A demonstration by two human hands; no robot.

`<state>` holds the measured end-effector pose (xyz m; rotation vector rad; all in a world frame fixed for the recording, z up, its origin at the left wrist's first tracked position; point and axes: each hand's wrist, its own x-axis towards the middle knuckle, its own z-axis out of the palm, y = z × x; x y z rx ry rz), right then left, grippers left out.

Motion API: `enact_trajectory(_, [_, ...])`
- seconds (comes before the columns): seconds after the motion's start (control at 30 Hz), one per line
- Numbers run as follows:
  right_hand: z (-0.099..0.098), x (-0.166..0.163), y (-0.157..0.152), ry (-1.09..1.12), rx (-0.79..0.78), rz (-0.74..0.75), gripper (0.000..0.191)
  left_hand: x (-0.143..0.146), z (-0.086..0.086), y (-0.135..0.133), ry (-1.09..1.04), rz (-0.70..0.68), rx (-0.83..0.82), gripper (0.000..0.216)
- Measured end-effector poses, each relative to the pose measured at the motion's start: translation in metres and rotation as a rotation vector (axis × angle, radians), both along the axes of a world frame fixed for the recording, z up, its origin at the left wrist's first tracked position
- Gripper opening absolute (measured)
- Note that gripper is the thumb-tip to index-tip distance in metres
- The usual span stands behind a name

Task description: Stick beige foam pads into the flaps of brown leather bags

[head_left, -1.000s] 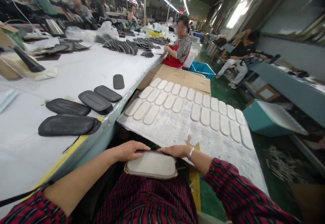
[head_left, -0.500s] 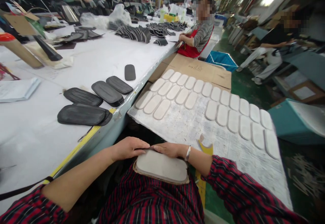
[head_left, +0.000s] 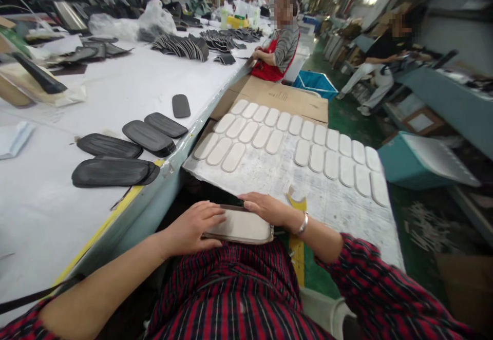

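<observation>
A long pale pad (head_left: 242, 225) with rounded ends and a dark far edge lies across my lap, with more layers showing beneath it. My left hand (head_left: 196, 227) grasps its left end, fingers over the top and thumb along the near side. At the far right edge, my right hand (head_left: 265, 209) pinches the rim, thumb on top; its other fingertips are partly hidden. On the board (head_left: 265, 178) to the right are rows of similar pale pads (head_left: 233, 156). Dark oval pieces (head_left: 111, 171) lie in overlapping piles on the white table (head_left: 42, 216).
A yellow support (head_left: 296, 247) stands by the board's near edge. Cardboard (head_left: 285, 93) borders the board's far side. A co-worker in a red apron (head_left: 271, 65) stands at the table; another person (head_left: 385, 57) sits at right. A teal bin (head_left: 419, 160) is beyond the board.
My left hand has slid from the far edge to the pad's left end. My right hand has shifted right along the far edge. The view has turned slightly right.
</observation>
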<state>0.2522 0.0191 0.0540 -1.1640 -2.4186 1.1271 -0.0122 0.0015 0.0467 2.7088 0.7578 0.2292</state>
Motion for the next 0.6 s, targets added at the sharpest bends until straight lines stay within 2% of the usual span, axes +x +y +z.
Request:
enact_trajectory(0.1, [0.006,0.027,-0.055,-0.073,0.238,-0.069,0.040,0.027,-0.008,-0.032,-0.042,-0.049,0.013,0.053])
enact_trajectory(0.23, [-0.014,0.035,-0.105,-0.206,0.415,-0.074,0.026,0.059,-0.021,-0.054,-0.018,0.020,0.020,0.043])
enact_trajectory(0.4, [-0.030,0.028,-0.112,-0.233,0.488,-0.138,0.015,0.069,-0.026,-0.059,-0.007,0.096,0.049,0.030])
enact_trajectory(0.5, [-0.029,0.027,-0.110,-0.196,0.468,-0.142,0.012,0.068,-0.029,-0.060,-0.028,0.115,0.070,0.027])
enact_trajectory(0.6, [-0.029,0.027,-0.109,-0.176,0.404,-0.218,0.010,0.071,-0.031,-0.063,-0.041,0.153,0.092,0.022])
